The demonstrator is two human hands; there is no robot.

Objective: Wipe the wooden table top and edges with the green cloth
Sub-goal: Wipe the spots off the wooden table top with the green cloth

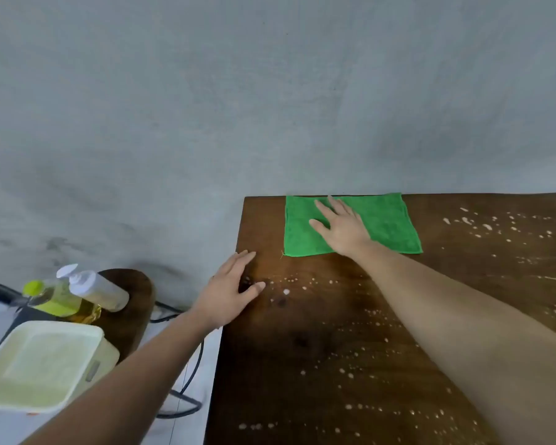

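Observation:
A green cloth [389, 223] lies spread flat at the far left corner of the dark wooden table [334, 342], close to the wall. My right hand [341, 228] presses flat on the cloth with its fingers spread. My left hand [230, 292] rests palm down with its fingers apart on the table's left edge, nearer to me than the cloth and holding nothing. White droplets and specks are scattered over much of the table top, most of them in front of and to the right of the cloth.
A grey wall [270, 91] runs along the table's far edge. Left of the table stands a small dark stool [135, 303] with two bottles [74, 297] and a pale plastic container [42, 364]. Black cables [193, 367] lie on the floor between.

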